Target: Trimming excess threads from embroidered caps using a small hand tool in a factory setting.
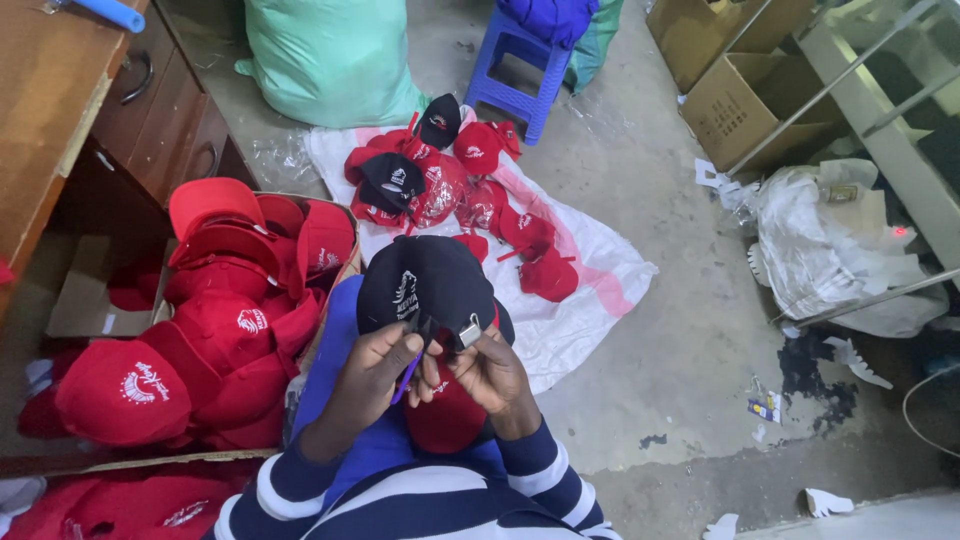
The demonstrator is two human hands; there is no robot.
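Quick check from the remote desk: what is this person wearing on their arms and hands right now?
Both arms are in long sleeves with broad navy and white horizontal stripes, ending at the wrists. The left hand and right hand are bare: no gloves, and no rings, watch or bands that I can make out. The left sleeve and right sleeve look like the same knit top.

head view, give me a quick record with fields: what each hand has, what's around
left hand: left hand pinches a thin purple tool at the back strap of the black cloth cap
right hand: right hand grips the strap by its metal buckle
lap: red cap under the hands
left side: cardboard box of red caps
floor ahead: white sack sheet with a heap of red and black caps
beyond: blue plastic stool, green sack
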